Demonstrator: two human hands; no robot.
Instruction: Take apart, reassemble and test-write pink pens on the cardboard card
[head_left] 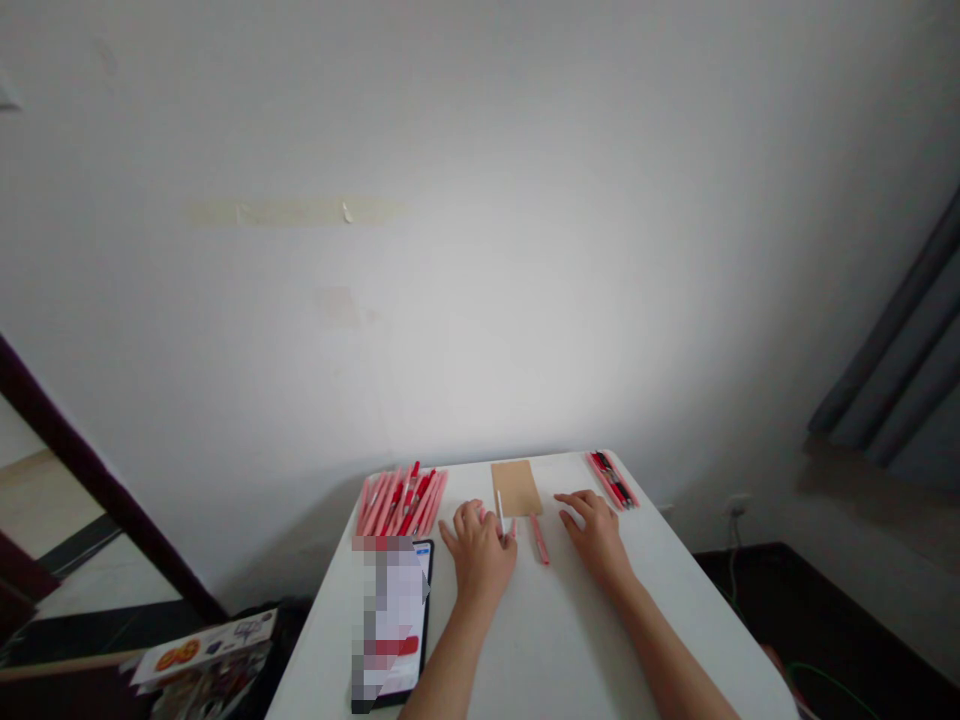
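Note:
Both of my hands rest on a white table (555, 640). My left hand (480, 550) lies palm down with fingers spread, next to a thin white stick (499, 505) and a short pink piece. My right hand (596, 530) lies flat too, fingers stretched toward the table's far edge, holding nothing. Between the hands lies a red pen (540, 540). Just beyond it sits a brown cardboard piece (516, 487). A pile of several red and pink pens (401, 500) lies beyond my left hand, to its left.
A tablet (394, 625) with a lit screen lies at the table's left edge. A smaller bunch of red and black pens (613, 480) sits at the far right corner. A white wall stands behind, a grey curtain (900, 380) at right, printed boxes (202, 655) on the floor at left.

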